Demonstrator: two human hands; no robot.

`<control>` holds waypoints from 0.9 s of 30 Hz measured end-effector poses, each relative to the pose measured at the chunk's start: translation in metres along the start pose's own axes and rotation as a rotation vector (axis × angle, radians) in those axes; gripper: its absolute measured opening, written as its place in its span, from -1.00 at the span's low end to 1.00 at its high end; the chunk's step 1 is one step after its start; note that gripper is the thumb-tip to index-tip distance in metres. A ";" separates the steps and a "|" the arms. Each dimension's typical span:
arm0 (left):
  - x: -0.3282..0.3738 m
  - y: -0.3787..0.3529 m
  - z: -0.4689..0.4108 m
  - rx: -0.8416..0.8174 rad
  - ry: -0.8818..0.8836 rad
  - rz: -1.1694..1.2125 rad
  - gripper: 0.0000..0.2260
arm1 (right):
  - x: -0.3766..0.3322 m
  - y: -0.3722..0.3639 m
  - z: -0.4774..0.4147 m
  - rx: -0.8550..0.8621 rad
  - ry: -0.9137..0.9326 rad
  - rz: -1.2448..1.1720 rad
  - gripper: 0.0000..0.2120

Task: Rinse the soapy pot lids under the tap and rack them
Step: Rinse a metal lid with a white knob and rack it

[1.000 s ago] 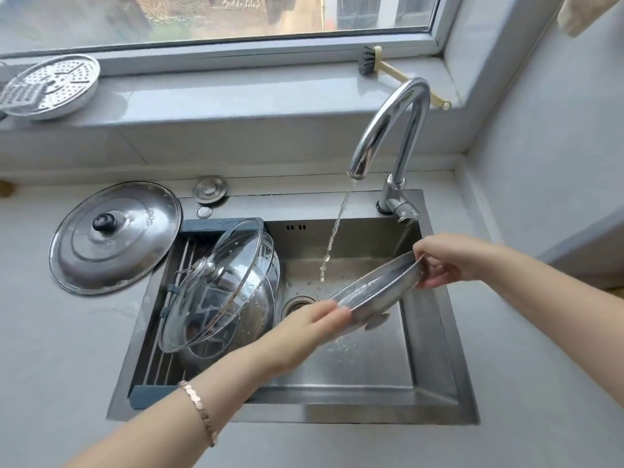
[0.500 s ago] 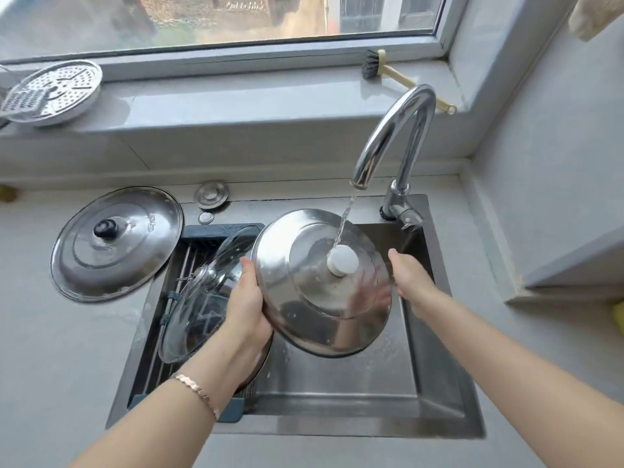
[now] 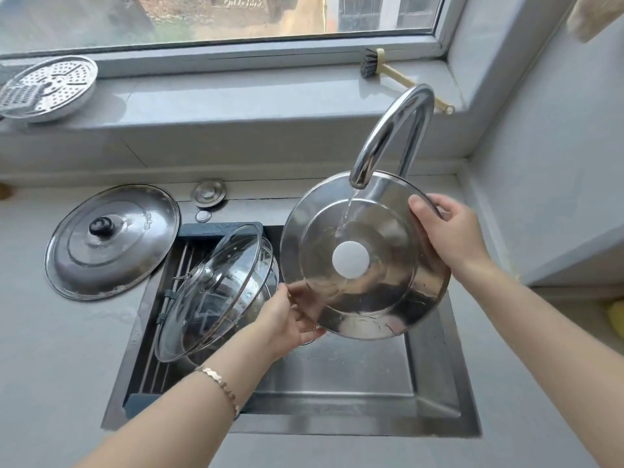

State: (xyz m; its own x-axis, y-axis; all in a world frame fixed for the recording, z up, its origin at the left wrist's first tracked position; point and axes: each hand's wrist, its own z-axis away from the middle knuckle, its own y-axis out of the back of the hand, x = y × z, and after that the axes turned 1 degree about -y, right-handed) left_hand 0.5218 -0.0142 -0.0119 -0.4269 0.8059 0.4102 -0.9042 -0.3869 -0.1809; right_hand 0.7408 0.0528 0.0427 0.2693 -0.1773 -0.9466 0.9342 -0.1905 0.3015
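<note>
A steel pot lid (image 3: 366, 298) with a white knob faces me, tilted up over the sink (image 3: 337, 386). My left hand (image 3: 290, 320) grips its lower left rim and my right hand (image 3: 445, 231) grips its upper right rim. Water from the chrome tap (image 3: 391, 136) falls onto the lid just above the knob. A glass lid (image 3: 216, 295) leans on the rack (image 3: 189, 261) in the sink's left part, over a steel bowl. Another large steel lid (image 3: 113, 241) with a black knob lies on the counter to the left.
A sink plug (image 3: 208, 193) lies behind the sink. On the windowsill stand a perforated steamer plate (image 3: 47, 89) at left and a dish brush (image 3: 398, 76) at right. A wall closes the right side. A yellow object (image 3: 616, 319) shows at the right edge.
The lid was edge-on under the tap, then turned knob-side toward me. It has since moved right and up, closer to the spout, with the water hitting above the knob.
</note>
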 end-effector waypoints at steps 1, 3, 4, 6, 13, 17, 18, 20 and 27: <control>0.000 -0.005 -0.002 -0.029 0.024 0.050 -0.58 | -0.004 0.002 -0.001 -0.023 0.043 0.033 -0.78; 0.002 -0.015 -0.005 -0.048 0.039 0.123 -0.57 | -0.009 0.006 0.000 -0.057 0.100 0.108 -0.67; 0.002 -0.019 -0.008 -0.041 0.050 0.131 -0.52 | -0.011 0.007 0.002 -0.056 0.108 0.139 -0.64; -0.002 -0.024 -0.010 -0.024 0.096 0.079 -0.43 | -0.015 0.011 0.005 -0.028 0.117 0.208 -0.70; -0.005 -0.012 -0.005 0.107 0.006 0.027 -0.65 | 0.011 0.024 0.005 -0.110 -0.198 0.343 -0.74; 0.023 0.005 0.008 0.281 -0.322 -0.045 -0.59 | 0.049 0.009 0.017 -0.274 -0.583 0.191 -0.67; 0.031 0.006 0.012 0.322 -0.379 -0.079 -0.58 | 0.058 0.001 0.021 -0.325 -0.662 0.157 -0.67; 0.047 0.002 0.022 0.343 -0.473 -0.177 -0.61 | 0.076 -0.015 0.027 -0.419 -0.732 0.135 -0.71; 0.050 -0.050 0.033 0.256 -0.766 -0.830 -0.60 | 0.098 -0.028 0.016 -0.343 -0.521 0.292 -0.81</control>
State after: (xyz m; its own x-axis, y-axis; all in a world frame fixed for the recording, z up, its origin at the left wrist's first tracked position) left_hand 0.5459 0.0305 0.0475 0.4958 0.4060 0.7677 -0.8362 -0.0155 0.5482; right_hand 0.7369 0.0259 -0.0564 0.4541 -0.6323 -0.6276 0.8848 0.2372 0.4012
